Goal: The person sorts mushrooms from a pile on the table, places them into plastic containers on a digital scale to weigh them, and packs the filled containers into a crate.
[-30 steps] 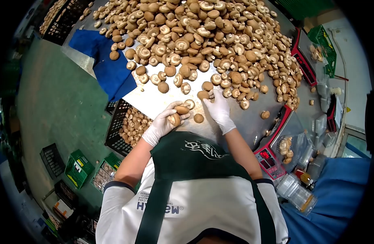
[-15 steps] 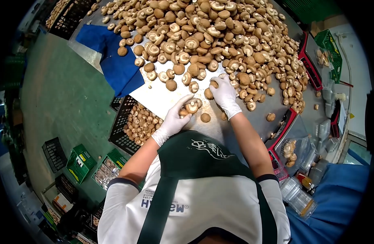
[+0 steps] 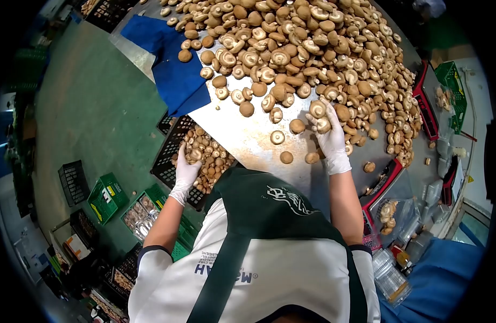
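My left hand (image 3: 186, 171), in a white glove, is over the black crate (image 3: 163, 157) of mushrooms at the table's left edge. Its fingers are spread beside mushrooms (image 3: 194, 154); whether it still grips any is unclear. Gloved too, my right hand (image 3: 332, 141) is raised at the near edge of the big mushroom pile (image 3: 291, 46), palm up, with mushrooms (image 3: 317, 109) held in its curled fingers. A few loose mushrooms lie on the metal tabletop (image 3: 248, 129) between the hands, one (image 3: 277, 137) with its stem up.
A blue cloth (image 3: 178, 70) hangs over the table's left edge. Red-framed scales (image 3: 381, 183) and a bag of mushrooms (image 3: 388, 215) are on the right, with clear plastic boxes (image 3: 390, 277) nearer. Green crates (image 3: 108, 198) stand on the floor at left.
My left hand has moved from the tabletop to the black crate with its mushrooms. My right hand has turned palm up and now holds mushrooms. The view has shifted.
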{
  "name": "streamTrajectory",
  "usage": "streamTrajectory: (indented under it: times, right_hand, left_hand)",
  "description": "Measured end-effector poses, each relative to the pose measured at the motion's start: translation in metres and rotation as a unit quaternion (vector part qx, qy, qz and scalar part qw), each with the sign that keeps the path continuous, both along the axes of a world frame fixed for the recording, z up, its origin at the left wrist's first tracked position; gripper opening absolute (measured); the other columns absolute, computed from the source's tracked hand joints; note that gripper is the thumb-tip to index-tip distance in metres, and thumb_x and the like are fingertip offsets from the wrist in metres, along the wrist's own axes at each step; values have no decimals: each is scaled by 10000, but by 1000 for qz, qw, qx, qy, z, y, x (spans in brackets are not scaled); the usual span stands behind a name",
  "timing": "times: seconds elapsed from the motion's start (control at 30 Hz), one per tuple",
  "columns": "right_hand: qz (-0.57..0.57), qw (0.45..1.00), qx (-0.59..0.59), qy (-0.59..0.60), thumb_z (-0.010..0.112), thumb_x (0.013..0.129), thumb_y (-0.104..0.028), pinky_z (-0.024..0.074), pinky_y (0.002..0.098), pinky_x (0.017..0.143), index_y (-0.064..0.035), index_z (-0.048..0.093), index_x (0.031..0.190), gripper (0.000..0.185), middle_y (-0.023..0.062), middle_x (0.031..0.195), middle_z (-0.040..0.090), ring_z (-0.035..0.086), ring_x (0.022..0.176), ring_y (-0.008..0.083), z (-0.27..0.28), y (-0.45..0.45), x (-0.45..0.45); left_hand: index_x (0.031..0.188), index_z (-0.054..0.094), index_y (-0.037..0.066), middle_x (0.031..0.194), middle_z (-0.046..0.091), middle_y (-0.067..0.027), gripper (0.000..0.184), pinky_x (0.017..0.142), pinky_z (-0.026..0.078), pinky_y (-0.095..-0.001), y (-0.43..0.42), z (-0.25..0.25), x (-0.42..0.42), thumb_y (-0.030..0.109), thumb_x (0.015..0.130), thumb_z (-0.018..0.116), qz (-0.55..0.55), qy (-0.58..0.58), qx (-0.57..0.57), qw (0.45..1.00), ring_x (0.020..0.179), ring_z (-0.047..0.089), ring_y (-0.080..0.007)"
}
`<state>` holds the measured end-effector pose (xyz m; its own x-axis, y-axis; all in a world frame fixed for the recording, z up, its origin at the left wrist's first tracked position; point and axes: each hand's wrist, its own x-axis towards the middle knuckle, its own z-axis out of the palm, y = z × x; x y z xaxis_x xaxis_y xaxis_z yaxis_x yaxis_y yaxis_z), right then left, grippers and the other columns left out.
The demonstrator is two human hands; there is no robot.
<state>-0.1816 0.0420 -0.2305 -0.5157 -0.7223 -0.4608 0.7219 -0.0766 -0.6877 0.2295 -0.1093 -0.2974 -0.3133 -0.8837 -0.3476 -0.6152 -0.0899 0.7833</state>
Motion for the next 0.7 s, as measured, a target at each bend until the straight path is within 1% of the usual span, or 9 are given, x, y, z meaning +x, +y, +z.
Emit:
streamTrajectory:
  times: [0.07, 0.1, 0.17, 0.3, 0.37, 0.47, 0.57, 0.63, 0.7]
  right_hand:
    - [45, 996, -23, 72, 454, 1019, -189, 474, 228, 666, -58, 464, 1354, 361, 87, 1188, 591, 669, 980, 229, 9, -13, 5]
    - [61, 994, -25, 83, 460, 1012, -162, 480, 229, 673, -60, 467, 1356, 359, 70, 1191, 593, 656, 1005, 204, 12, -21, 6]
    - [58, 987, -25, 148, 481, 1003, -183, 506, 248, 715, -60, 425, 1398, 417, 91, 1245, 579, 651, 1020, 227, 0, -38, 7]
    - [96, 989, -38, 102, 479, 1006, -182, 527, 277, 821, -56, 385, 1456, 477, 106, 1300, 555, 622, 1091, 215, 26, -51, 21]
    - [114, 986, -42, 113, 467, 1009, -180, 528, 280, 843, -66, 370, 1481, 495, 101, 1335, 538, 606, 1110, 199, 19, -48, 23]
    - [102, 989, 4, 105, 444, 1008, -151, 513, 303, 857, -47, 406, 1452, 458, 112, 1302, 531, 595, 1068, 187, 18, -47, 35]
    - [133, 989, 23, 64, 465, 1008, -178, 512, 299, 856, -39, 408, 1450, 467, 98, 1316, 535, 617, 1036, 185, 7, -41, 46]
    - [182, 980, 56, 62, 470, 1006, -186, 520, 301, 831, -35, 398, 1453, 478, 97, 1295, 547, 638, 978, 190, 5, -37, 55]
    - [180, 978, 73, 70, 473, 999, -182, 521, 303, 831, -39, 395, 1456, 485, 96, 1285, 552, 639, 975, 185, 12, -43, 74]
  left_hand:
    - [1442, 391, 59, 1292, 565, -169, 703, 956, 489, -324, -6, 3, 4, 22, 795, 664, -10, -1, 56, 998, 1116, 606, -255]
    - [1421, 433, 60, 1327, 557, -177, 664, 996, 461, -333, -8, 2, 0, 36, 802, 671, 33, 48, 164, 985, 1177, 580, -270]
    - [1409, 456, 65, 1338, 560, -180, 635, 1042, 421, -340, -8, 5, -12, 56, 814, 677, -45, -12, -17, 999, 1242, 543, -280]
    - [1363, 511, 88, 1325, 568, -191, 566, 1039, 424, -357, -30, 20, 1, 92, 821, 673, -7, -72, -94, 993, 1227, 550, -315]
    - [1307, 565, 87, 1150, 655, -139, 489, 931, 485, -324, -42, -2, 36, 89, 831, 676, 97, -63, -59, 992, 1041, 631, -241]
    - [1214, 630, 57, 820, 634, -13, 351, 751, 488, -249, -52, -32, 87, 103, 868, 672, 190, 8, -21, 981, 757, 573, -104]
    - [1187, 642, 53, 766, 605, 0, 291, 633, 467, -236, -46, -82, 125, 92, 899, 644, 191, -59, 22, 980, 711, 551, -75]
    - [1147, 672, 65, 821, 674, -50, 296, 720, 510, -283, -32, -119, 139, 171, 872, 700, 207, -121, 12, 971, 754, 608, -139]
    - [1181, 656, 64, 1026, 719, -152, 343, 843, 516, -338, -22, -158, 148, 179, 859, 685, 249, -137, 112, 952, 937, 684, -260]
